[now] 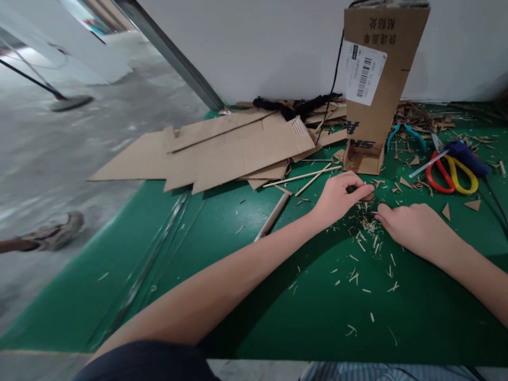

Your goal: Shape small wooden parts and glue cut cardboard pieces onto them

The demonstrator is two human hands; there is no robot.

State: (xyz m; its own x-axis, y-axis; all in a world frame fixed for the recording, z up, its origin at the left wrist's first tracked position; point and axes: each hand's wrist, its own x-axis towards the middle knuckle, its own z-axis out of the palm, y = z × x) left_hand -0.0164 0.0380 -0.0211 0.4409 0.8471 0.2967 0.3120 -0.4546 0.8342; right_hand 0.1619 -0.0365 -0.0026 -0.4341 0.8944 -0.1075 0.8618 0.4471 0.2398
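Note:
My left hand [336, 197] pinches a small brown piece [368, 198] between thumb and fingers, just above the table. What that piece is, I cannot make out. Close by on the right, my right hand [415, 227] is closed in a pinch, and a thin pale tip [373, 212] pokes out from its fingers toward the left hand. The rest of that object is hidden in the grip. Below and between both hands lies a small heap of pale wood shavings [370, 226], with more slivers scattered toward me.
A tall cardboard box [391, 79] stands behind my hands. Red-and-yellow-handled scissors [453, 172], a blue glue gun [466, 156] and teal-handled pliers [408, 135] lie right. Flat cardboard sheets [238, 153], thin wooden sticks [304, 176] and a short rod [273, 216] lie left on the green table [222, 233]. Someone's shoe [61, 230] shows left.

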